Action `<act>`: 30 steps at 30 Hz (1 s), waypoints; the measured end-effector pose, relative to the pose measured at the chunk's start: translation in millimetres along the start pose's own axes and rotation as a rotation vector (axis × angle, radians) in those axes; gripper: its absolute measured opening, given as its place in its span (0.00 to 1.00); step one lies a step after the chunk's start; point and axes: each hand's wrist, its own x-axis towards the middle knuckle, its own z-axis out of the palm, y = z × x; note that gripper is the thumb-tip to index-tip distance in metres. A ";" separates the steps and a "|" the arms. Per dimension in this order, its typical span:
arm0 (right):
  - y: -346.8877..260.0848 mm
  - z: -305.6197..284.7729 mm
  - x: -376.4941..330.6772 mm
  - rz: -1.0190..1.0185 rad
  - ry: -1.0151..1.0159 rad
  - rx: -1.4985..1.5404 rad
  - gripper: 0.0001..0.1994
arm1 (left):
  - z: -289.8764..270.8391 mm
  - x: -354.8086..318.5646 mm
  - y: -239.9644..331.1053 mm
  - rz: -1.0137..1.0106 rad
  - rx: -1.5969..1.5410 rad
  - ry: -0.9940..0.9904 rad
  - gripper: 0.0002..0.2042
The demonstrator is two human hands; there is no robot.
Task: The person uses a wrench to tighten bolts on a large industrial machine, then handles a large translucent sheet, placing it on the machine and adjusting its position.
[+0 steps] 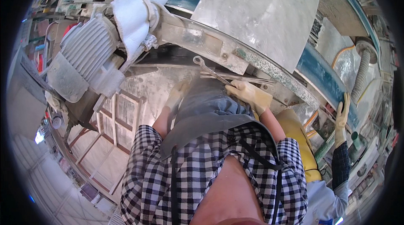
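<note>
Standing right behind the person here: both hands are in pale yellowish rubbery gloves. The right hand (251, 95) is closed around the shank of a metal wrench (210, 71), a thin steel one with a ring end up top, angled down toward the glove. It lies against a few flat metal strips just under the machine's beam. The left hand (176, 94) hangs lower on the other side of the grey apron (206, 111), fingers pointing down and fairly loose, nothing in it as far as I can see, though part of it hides behind the apron edge.

Textures are all over the place. The slab (265, 10) on top is pale marble, matte and dusty, one big piece. Under it runs a curved teal-painted rail (324, 81), chipped and crusted with stone slurry. To the left sits one ribbed grey electric motor (84, 52) with white foam or cloth padding (134, 14) bunched above it. There's a wooden frame (122, 115) below, with plain pinkish slats.

A second person on the right has one gloved hand (343, 115) gripping the rail's edge; dark checked sleeve, plus a yellow padded thing (299, 136) beside them.

So: three gloves in view, one wrench, one motor.
</note>
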 end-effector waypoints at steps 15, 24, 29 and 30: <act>12.1 -10.1 -8.1 0.069 0.039 0.347 0.17 | 2.8 5.0 -37.1 -0.050 0.098 -0.054 0.21; 16.8 -7.9 -14.4 0.175 0.101 0.384 0.20 | 6.3 -0.5 -23.8 -0.034 0.035 -0.008 0.21; 19.0 0.4 -17.2 0.093 0.057 0.340 0.20 | 4.0 -4.9 -29.6 -0.090 -0.071 -0.020 0.21; 18.2 1.5 -18.7 0.065 0.029 0.286 0.19 | 3.5 -4.9 -31.1 -0.069 -0.015 -0.032 0.21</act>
